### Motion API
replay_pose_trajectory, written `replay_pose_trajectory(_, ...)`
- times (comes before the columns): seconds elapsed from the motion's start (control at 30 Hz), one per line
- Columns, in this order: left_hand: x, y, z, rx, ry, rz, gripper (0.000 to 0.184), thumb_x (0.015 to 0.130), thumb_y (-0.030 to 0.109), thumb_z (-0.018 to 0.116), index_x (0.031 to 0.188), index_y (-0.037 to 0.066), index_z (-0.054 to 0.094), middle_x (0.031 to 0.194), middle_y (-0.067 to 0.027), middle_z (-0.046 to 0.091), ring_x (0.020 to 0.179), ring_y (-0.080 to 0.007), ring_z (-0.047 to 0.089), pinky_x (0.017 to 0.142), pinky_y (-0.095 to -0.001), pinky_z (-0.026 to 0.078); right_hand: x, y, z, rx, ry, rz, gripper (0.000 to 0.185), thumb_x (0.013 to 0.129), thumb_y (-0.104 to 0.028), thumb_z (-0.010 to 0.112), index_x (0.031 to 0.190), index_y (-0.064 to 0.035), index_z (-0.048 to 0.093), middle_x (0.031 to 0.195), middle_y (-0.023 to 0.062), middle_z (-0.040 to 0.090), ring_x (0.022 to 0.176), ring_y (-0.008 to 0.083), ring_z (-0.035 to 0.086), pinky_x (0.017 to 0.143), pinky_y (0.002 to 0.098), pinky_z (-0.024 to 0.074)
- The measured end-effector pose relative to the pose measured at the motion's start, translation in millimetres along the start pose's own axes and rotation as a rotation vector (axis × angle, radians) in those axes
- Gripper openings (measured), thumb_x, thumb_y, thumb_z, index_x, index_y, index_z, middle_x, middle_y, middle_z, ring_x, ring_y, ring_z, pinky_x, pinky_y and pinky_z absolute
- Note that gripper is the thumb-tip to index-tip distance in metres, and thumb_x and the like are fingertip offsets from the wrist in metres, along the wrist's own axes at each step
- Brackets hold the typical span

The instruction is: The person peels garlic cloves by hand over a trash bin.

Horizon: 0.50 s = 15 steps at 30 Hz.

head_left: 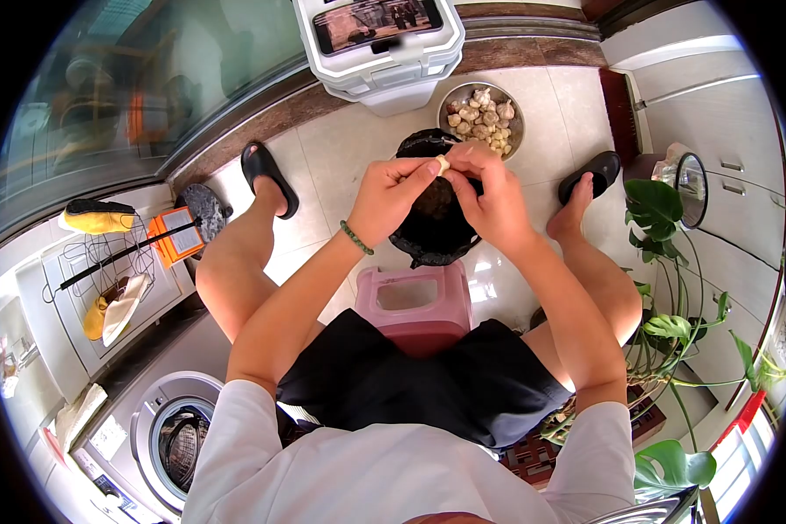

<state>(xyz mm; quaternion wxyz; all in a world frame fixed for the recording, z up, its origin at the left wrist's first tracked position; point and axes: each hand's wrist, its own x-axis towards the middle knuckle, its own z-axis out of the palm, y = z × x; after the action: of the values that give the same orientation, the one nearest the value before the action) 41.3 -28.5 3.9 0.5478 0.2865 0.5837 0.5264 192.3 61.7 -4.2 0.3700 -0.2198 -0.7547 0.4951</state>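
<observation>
A small pale garlic clove (443,164) is pinched between my two hands, above a bin lined with a black bag (434,229). My left hand (391,194), with a green bead bracelet at the wrist, closes thumb and finger on one side of the clove. On its other side are the bent fingers and thumb of my right hand (487,194). Beyond the bin, a round metal bowl (520,131) on the floor holds several garlic bulbs (472,113) and loose peeled cloves (499,142). Dark scraps lie inside the bin, partly hidden by my hands.
A pink stool (421,325) stands between my legs. A phone (375,24) rests on a white container (393,65) ahead. Glass doors (175,79) are at the left, a washing machine (179,428) at the lower left, a leafy plant (655,210) and cabinets (716,131) at the right.
</observation>
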Motion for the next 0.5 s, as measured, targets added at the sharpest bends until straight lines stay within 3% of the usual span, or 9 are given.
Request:
replay_pose_trajectory(0.17,-1.5,2.0,2.5,-0.025,0.006,0.010,0.027,0.097,0.018,0.061,0.108,-0.006,0.069,0.086,0.0055,0.064,0.076,-0.0004,0.048,0.065,-0.0175,0.041,1.7,0.5,-2.1,-0.105,-0.052,-0.067,0.030,0.085,0.008,0.062,0.109,-0.0043,0.049,0.099,0.0121,0.062,0.082,0.0311,0.065,0.069,0.0352,0.0533)
replay_pose_trajectory(0.43,-3.2,1.4,0.4,-0.077,-0.003,-0.017,0.027,0.096,0.018,0.062,0.107,-0.006,0.069,0.086,0.0058,0.064,0.078,-0.0007,0.050,0.067,-0.0182,0.043,-2.3,5.1,0.3,0.124,-0.038,0.096,0.036,0.083,0.015,0.061,0.112,-0.0038,0.050,0.096,0.0090,0.063,0.085,0.0177,0.066,0.075,0.0301,0.0557)
replay_pose_trajectory(0.5,-3.2,-1.3,-1.5,-0.054,-0.002,-0.017,0.027,0.096,0.018,0.062,0.107,-0.005,0.069,0.086,0.0059,0.064,0.079,-0.0008,0.050,0.067,-0.0186,0.043,-2.2,2.5,-0.9,0.096,-0.053,0.093,0.035,0.083,0.014,0.061,0.111,-0.0037,0.050,0.097,0.0095,0.064,0.084,0.0184,0.067,0.074,0.0301,0.0557)
